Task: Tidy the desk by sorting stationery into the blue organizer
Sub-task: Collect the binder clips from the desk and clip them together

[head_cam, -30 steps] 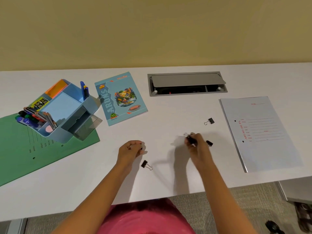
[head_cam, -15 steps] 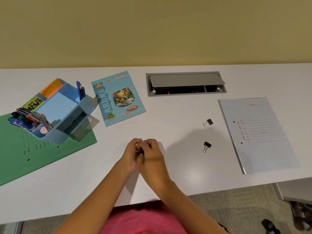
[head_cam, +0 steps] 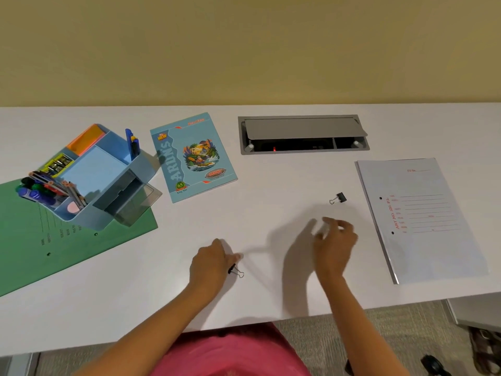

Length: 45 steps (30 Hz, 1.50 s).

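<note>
The blue organizer (head_cam: 113, 169) stands at the left on a green folder, filled with pens, markers and sticky notes. My left hand (head_cam: 208, 264) is a closed fist near the desk's front edge. One black binder clip (head_cam: 236, 270) lies at its fingertips, touching them. My right hand (head_cam: 334, 240) is blurred, fingers apart, hovering low over the desk at the right. It covers the spot where a clip lay. Another black binder clip (head_cam: 338, 198) lies free just beyond that hand.
A green folder (head_cam: 54, 245) lies under the organizer. A blue notebook (head_cam: 192, 156) sits behind the hands, a grey cable tray (head_cam: 303, 131) is set into the desk, and a white file (head_cam: 420, 218) lies at the right.
My right hand met the left and passed it a clip, then swung back right over the nearer of the two right-hand clips, hiding it. The left hand stayed closed.
</note>
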Available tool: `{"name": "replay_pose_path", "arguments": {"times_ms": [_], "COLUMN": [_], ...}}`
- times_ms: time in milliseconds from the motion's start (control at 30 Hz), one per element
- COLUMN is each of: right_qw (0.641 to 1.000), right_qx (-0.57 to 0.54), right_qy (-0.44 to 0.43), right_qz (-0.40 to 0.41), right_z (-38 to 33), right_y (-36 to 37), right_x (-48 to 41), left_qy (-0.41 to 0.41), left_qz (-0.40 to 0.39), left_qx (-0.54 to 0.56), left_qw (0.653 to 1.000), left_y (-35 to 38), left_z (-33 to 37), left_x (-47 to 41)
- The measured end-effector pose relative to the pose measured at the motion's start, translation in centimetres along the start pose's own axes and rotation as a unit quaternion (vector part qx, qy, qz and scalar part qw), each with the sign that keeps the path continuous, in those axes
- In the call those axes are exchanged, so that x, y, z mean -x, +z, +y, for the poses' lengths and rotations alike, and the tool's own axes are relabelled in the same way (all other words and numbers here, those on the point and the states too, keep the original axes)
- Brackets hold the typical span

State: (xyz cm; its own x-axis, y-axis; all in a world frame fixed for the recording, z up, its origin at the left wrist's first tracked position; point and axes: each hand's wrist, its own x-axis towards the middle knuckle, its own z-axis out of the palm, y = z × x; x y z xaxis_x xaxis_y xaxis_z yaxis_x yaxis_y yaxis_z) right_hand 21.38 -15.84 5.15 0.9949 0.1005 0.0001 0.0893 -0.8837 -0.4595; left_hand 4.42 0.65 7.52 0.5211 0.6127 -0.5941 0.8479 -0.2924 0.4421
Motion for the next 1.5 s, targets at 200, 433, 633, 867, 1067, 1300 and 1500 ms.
{"name": "replay_pose_path", "arguments": {"times_ms": [200, 433, 633, 867, 1067, 1300, 1500], "right_qw": [0.998, 0.997, 0.853, 0.872, 0.985, 0.997, 0.994], "right_qx": [0.027, -0.011, -0.425, -0.384, -0.092, -0.015, -0.004], "right_qy": [0.061, 0.068, 0.252, 0.289, 0.142, 0.054, 0.087], "right_qz": [-0.003, -0.040, -0.167, -0.096, -0.028, -0.043, -0.068], "right_z": [3.2, 2.6, 1.6, 0.4, -0.7, 0.0, -0.7], "right_y": [0.3, 0.1, -1.4, -0.6, 0.5, 1.1, 1.2], "right_x": [-2.2, -3.3, -4.4, -7.7, -9.2, -9.4, -9.1], "left_qy": [-0.036, -0.030, -0.030, -0.028, -0.036, -0.032, -0.071], "left_qz": [-0.056, -0.055, -0.059, -0.032, -0.013, 0.015, 0.017], "left_qx": [-0.158, -0.230, -0.207, -0.242, -0.183, 0.042, 0.256], "left_qw": [0.985, 0.971, 0.976, 0.969, 0.982, 0.999, 0.964], "left_y": [1.7, 2.0, 1.5, 1.6, 1.4, 0.8, -0.7], "left_z": [-0.2, 0.5, 1.1, 1.4, 1.3, -0.3, -0.5], "left_x": [-0.2, -0.6, -0.6, -0.5, -0.5, -0.9, -2.0]}}
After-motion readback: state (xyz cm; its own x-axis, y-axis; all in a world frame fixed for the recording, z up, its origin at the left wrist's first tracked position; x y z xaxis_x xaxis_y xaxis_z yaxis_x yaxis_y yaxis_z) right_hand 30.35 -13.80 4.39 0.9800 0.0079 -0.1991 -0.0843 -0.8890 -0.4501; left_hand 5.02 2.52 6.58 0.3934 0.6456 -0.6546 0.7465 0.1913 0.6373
